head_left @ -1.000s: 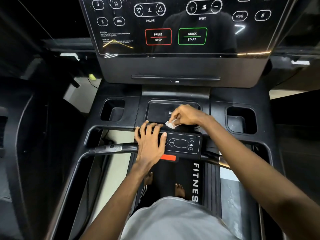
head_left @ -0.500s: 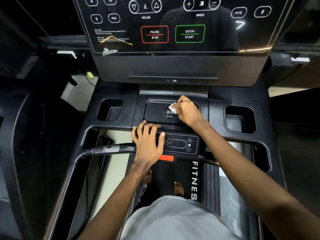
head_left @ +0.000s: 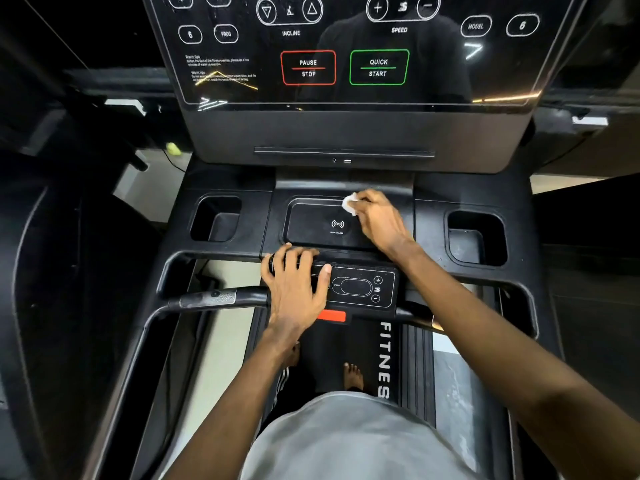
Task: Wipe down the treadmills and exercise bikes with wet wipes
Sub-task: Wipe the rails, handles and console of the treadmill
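Nearby, cup holders [head_left: 216, 220] beside charging pad [head_left: 311, 233].

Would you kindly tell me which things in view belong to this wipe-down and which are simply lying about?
Job: wet wipe, pinched in the right hand; charging tray under it; left hand resting on the small control panel.
Lying about: small yellow-green object on the floor.

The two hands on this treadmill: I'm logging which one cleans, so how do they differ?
The right hand pinches a white wipe with curled fingers; the left hand holds nothing, its fingers laid straight. The right hand is at the far edge of the charging tray; the left hand rests flat on the small control panel, nearer the person. Both are bare.
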